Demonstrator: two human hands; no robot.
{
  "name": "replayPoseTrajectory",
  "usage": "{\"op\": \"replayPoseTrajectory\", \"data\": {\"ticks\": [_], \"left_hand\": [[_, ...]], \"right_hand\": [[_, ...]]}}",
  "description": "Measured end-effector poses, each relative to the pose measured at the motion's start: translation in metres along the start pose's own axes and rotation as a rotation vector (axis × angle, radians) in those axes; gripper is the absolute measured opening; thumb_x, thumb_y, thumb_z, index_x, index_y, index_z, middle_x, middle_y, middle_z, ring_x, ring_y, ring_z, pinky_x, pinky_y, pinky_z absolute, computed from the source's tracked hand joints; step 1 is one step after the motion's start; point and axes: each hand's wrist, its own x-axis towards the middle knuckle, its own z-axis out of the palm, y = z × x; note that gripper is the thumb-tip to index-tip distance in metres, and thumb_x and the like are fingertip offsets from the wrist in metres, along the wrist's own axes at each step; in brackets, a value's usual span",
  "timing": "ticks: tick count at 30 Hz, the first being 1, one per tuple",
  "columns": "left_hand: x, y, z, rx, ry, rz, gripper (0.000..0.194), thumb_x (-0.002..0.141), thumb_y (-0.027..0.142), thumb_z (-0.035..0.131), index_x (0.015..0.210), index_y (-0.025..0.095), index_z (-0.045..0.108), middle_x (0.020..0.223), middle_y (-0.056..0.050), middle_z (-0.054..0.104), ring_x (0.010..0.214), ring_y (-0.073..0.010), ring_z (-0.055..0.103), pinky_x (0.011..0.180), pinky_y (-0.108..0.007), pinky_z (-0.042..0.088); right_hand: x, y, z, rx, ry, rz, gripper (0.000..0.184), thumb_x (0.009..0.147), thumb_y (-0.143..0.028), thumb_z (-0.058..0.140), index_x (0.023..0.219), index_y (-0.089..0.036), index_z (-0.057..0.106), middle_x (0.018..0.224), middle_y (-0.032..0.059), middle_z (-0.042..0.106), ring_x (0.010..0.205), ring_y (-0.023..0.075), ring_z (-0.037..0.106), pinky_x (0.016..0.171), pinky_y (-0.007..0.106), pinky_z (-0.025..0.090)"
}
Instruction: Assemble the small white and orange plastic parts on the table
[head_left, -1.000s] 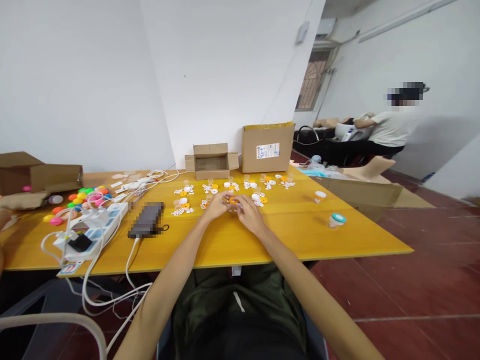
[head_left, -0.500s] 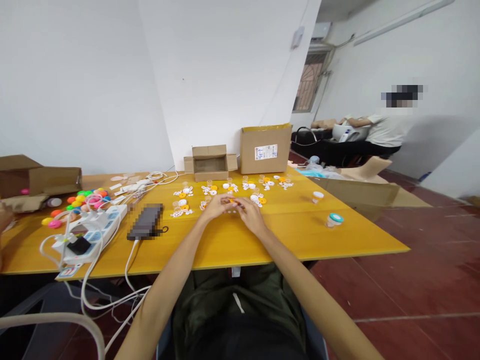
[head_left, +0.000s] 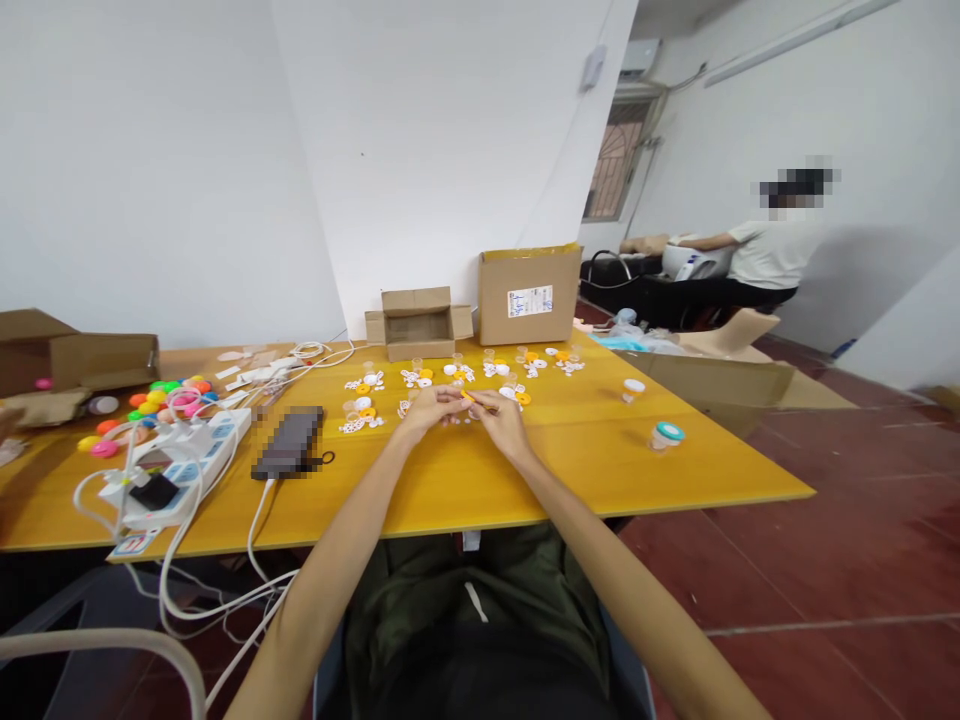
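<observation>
My left hand (head_left: pixel 433 412) and my right hand (head_left: pixel 498 420) meet above the table, fingers pinched together on a small orange plastic piece (head_left: pixel 468 396). Its exact shape is mostly covered by my fingers. Small white parts lie on the wood just below my fingertips. Around my hands sit groups of small clear cups, orange and white discs, and loose white pieces, such as the orange disc (head_left: pixel 367 412) to the left and the orange disc (head_left: pixel 523 398) to the right.
A white-lidded jar (head_left: pixel 633 390) and a teal-lidded jar (head_left: pixel 667 435) stand at right. Behind are an open small carton (head_left: pixel 418 350) and a taped box (head_left: pixel 529 300). Left lie a phone (head_left: pixel 291 440), power strip (head_left: pixel 199 470), cables and coloured balls (head_left: pixel 154 400). A person (head_left: pixel 776 250) sits far right.
My hands stay together, with slight finger movement; the orange piece now shows more between them. The view has shifted slightly. The seated person's arm has moved.
</observation>
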Motion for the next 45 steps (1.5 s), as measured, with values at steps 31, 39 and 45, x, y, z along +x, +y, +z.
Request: {"op": "replayPoseTrajectory", "data": {"ticks": [31, 39, 45], "left_hand": [[0.002, 0.002, -0.007, -0.146, 0.028, -0.054, 0.037, 0.055, 0.033, 0.095, 0.072, 0.017, 0.067, 0.059, 0.004, 0.060, 0.052, -0.0066, 0.052, 0.047, -0.018, 0.034], [-0.001, 0.007, -0.004, -0.017, 0.210, 0.026, 0.029, 0.058, 0.034, 0.090, 0.070, 0.018, 0.067, 0.058, 0.006, 0.057, 0.048, -0.0050, 0.043, 0.046, -0.018, 0.032], [0.002, 0.005, -0.002, 0.169, 0.242, 0.121, 0.025, 0.063, 0.034, 0.085, 0.067, 0.018, 0.067, 0.066, 0.003, 0.062, 0.057, -0.0089, 0.052, 0.053, -0.020, 0.040]], "right_hand": [[-0.001, -0.005, -0.010, -0.132, 0.013, -0.027, 0.023, 0.090, -0.039, 0.064, 0.098, -0.028, 0.082, 0.099, 0.0044, 0.081, 0.092, 0.0250, 0.073, 0.081, 0.039, 0.059], [-0.025, -0.004, -0.025, -0.525, -0.162, -0.164, 0.016, 0.091, -0.027, 0.065, 0.097, -0.030, 0.080, 0.100, 0.0050, 0.081, 0.092, 0.0255, 0.074, 0.078, 0.034, 0.056], [-0.036, -0.003, -0.035, -0.657, -0.229, -0.210, 0.018, 0.095, -0.029, 0.062, 0.095, -0.029, 0.080, 0.100, 0.0063, 0.080, 0.093, 0.0240, 0.073, 0.083, 0.034, 0.056]]}}
